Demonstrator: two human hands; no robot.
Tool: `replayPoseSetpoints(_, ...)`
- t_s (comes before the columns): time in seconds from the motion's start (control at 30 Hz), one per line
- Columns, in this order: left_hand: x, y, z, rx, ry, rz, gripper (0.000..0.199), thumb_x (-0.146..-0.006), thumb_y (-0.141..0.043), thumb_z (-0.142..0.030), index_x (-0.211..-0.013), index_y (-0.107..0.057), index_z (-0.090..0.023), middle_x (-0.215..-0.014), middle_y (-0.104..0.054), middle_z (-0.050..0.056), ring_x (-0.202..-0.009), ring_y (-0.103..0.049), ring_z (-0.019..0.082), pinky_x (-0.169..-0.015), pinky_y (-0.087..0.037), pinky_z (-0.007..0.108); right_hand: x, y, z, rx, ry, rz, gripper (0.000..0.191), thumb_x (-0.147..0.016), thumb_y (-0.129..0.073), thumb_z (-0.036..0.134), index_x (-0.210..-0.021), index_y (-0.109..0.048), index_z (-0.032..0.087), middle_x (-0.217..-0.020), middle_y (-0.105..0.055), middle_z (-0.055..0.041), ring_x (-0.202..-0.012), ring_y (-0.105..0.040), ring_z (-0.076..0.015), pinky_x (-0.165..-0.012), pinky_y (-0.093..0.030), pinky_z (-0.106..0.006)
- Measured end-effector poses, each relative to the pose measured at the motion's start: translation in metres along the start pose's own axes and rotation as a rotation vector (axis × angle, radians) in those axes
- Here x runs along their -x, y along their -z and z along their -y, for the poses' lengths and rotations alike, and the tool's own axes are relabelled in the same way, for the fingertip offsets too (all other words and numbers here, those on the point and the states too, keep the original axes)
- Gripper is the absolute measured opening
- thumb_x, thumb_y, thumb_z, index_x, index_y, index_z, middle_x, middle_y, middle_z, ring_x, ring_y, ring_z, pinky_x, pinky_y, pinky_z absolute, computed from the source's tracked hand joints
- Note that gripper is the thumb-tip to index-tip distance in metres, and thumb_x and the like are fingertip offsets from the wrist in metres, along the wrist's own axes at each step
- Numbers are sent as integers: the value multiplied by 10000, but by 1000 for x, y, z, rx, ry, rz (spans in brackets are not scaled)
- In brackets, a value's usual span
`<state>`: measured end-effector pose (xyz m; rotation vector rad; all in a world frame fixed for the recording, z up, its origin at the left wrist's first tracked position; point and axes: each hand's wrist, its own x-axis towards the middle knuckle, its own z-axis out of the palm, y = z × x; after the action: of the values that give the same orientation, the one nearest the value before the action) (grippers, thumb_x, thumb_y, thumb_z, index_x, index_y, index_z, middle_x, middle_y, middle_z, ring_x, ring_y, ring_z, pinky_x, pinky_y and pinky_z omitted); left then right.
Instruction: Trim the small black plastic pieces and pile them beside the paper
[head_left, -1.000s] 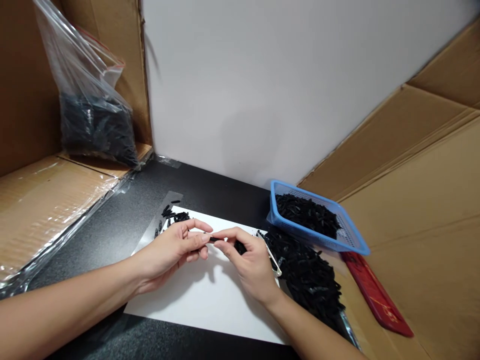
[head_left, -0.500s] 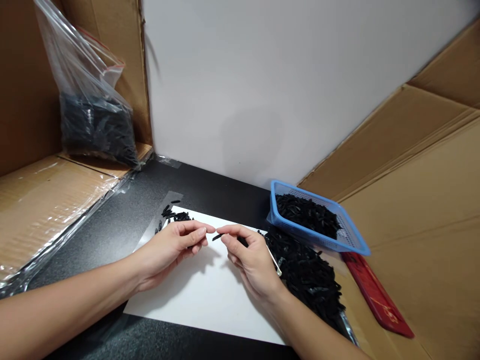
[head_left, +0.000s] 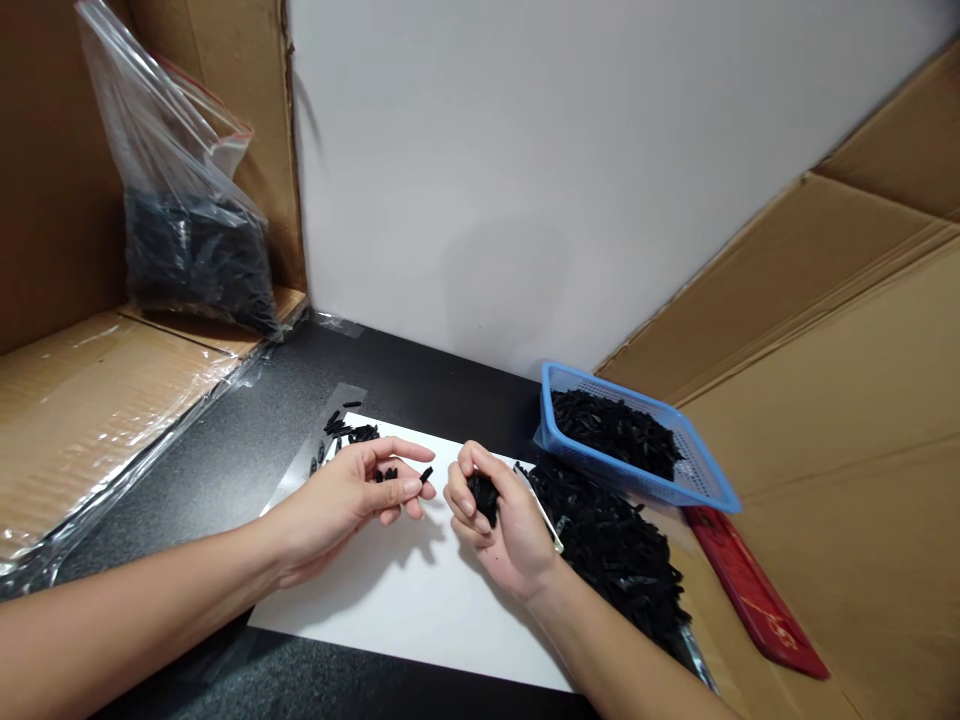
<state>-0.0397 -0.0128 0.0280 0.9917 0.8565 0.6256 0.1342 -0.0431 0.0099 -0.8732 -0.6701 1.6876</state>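
Above a white sheet [head_left: 390, 590], my left hand [head_left: 352, 505] pinches a small black stick-like piece [head_left: 427, 474] between thumb and fingers. More short black pieces [head_left: 386, 475] show inside its curled fingers. To its right, my right hand [head_left: 502, 520] is turned palm up and closed around a clump of black pieces [head_left: 483, 496]. The two hands are apart. Beyond my left hand, a small group of loose black pieces [head_left: 364, 433] lies at the sheet's far left corner. A large heap of black pieces [head_left: 622, 560] lies to the right of my right hand.
A blue plastic basket [head_left: 641, 475] with black pieces stands at the back right. Beside it lies a red flat object [head_left: 757, 595]. A clear zip bag [head_left: 199, 250] of black pieces leans in the left corner. Cardboard walls [head_left: 847, 400] and a white panel [head_left: 480, 180] enclose the table.
The black piece at my right fingertips is no longer there; my left hand now pinches one. My right hand has turned palm up, showing the clump inside. The hands have drawn apart slightly.
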Motion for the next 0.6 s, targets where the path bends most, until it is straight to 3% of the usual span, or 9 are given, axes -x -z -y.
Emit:
replayPoseSetpoints(0.1, -1, -1, 1, -20, -15, -8, 282, -742, -729, -288, -993, -630, -207, -733, -629, -31, -677, -534, 103, -614, -324, 238, -1, 0, -4, 83, 5, -11, 406, -784, -667, 493, -640, -447, 184, -472, -463, 76, -356, -189, -21, -349, -104, -158)
replayPoseSetpoints(0.27, 0, -3, 0, -102, -38, 3, 263, -744, -705, -259, -986, -616, -208, -729, -611, -37, -619, -500, 98, -590, -296, 243, 0, -3, -10, 233, -3, -29, 362, -711, -742, 485, -753, -534, 192, -420, -430, 107, -336, -188, -24, -354, -105, -171)
replayPoseSetpoints(0.4, 2, -3, -1, -118, -49, 28, 277, -755, -672, -257, -1020, -609, -210, -762, -603, -24, -662, -495, 119, -637, -335, 263, 2, -4, -8, 262, 3, -81, 337, -687, -771, 427, -704, -544, 179, -409, -424, 101, -335, -216, -26, -351, -103, -174)
replayPoseSetpoints(0.6, -1, -1, 0, -44, -48, -34, 374, -716, -570, -98, -1073, -596, -207, -907, -635, 11, -804, -554, 147, -772, -388, 294, 0, 1, -7, 208, 35, -113, 320, -703, -761, 400, -693, -530, 179, -440, -437, 96, -348, -203, -19, -358, -106, -169)
